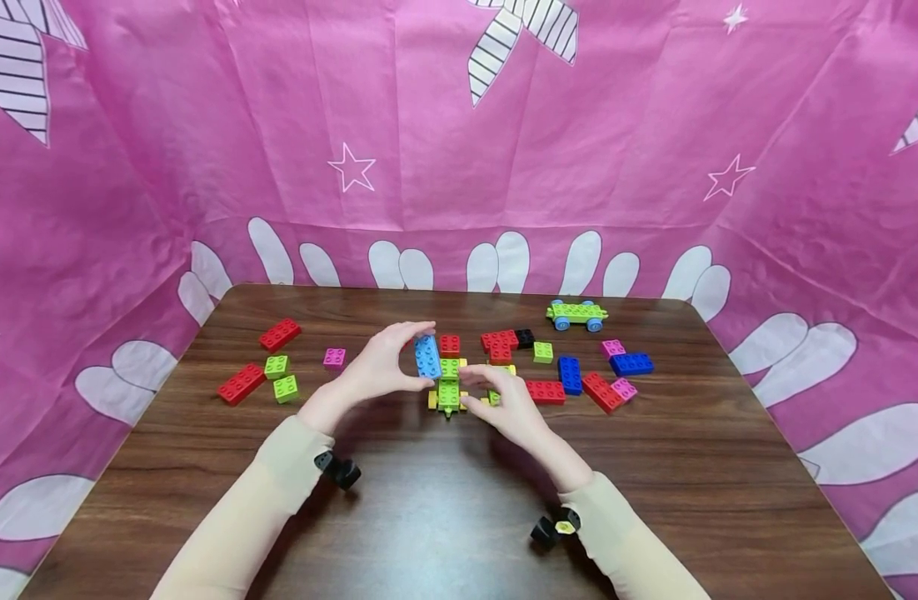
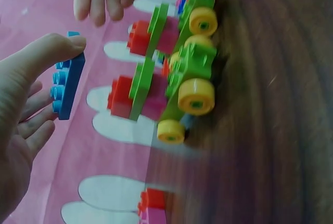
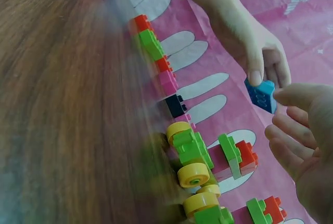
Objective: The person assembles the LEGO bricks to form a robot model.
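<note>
The left hand [image 1: 387, 362] is pinching a flat blue brick [image 1: 427, 357] by its ends, probably so its rounded studs [image 2: 55, 93] are showing uncovered; it is holding the hard plastic piece in the air, just left of the middle car [image 1: 448, 397]; the right hand [image 1: 513, 407] is hovering just right of that car, fingers bending loosely and gripping nothing, seemingly leaving its stacked blocks [image 2: 140, 86] room; its smooth yellow wheels [image 2: 196, 97] are standing on the wood-grained table [image 1: 444, 500].
</note>
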Available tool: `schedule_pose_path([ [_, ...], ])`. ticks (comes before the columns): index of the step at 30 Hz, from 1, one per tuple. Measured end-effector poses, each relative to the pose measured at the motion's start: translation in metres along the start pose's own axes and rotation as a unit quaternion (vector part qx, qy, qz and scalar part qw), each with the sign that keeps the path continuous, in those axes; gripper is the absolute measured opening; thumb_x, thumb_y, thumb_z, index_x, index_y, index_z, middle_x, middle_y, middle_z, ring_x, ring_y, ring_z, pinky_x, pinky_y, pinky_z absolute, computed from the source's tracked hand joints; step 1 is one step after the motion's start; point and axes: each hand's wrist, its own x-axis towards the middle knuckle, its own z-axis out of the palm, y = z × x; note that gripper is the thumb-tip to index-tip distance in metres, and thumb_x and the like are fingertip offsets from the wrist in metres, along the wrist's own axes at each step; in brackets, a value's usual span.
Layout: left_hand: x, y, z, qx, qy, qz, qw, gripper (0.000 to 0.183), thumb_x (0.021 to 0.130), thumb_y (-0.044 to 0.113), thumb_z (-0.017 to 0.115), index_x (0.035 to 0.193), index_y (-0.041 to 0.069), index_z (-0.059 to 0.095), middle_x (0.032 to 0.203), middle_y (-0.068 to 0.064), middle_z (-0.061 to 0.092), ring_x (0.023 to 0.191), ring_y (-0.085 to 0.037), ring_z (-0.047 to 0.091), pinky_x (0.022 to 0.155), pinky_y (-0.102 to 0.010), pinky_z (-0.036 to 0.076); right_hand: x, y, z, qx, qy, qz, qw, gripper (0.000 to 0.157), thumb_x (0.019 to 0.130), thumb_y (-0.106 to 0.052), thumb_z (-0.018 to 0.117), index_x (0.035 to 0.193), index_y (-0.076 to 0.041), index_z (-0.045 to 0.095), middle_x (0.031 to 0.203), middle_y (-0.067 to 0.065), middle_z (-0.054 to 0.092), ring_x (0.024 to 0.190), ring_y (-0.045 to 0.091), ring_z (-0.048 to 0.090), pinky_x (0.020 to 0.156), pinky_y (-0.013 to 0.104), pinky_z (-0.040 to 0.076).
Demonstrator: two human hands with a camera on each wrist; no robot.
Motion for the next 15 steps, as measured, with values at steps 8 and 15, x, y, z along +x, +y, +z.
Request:
schedule_pose_path([
  [8,-0.017,0.023,0.013,0.007,-0.074,-0.005,0.9973,0.078,0.07,0.025,0.087,0.136,0.004,0.052,0.132,-0.01,0.058,0.121,-0.025,0.054,0.101,-0.046,0.045,-0.016,0.006,-0.009,-0.015,-0.052,-0.007,0.999,0.041,0.082,-0.016,0.077,0.118,-0.002,0.064,0.114,0.013,0.068,0.102,0.029,0.066,0.089,0.042,0.054],
  [15,-0.026,0.033,0.028,-0.003,-0.149,-0.001,0.9888,0.076,0.071,0.026,0.086,0.135,0.004,0.053,0.13,-0.008,0.06,0.119,-0.022,0.054,0.102,-0.043,0.045,-0.024,0.013,-0.015,-0.034,-0.132,-0.03,0.99,0.03,0.079,-0.024,0.08,0.102,-0.01,0.067,0.097,0.006,0.07,0.089,0.022,0.064,0.08,0.036,0.055],
])
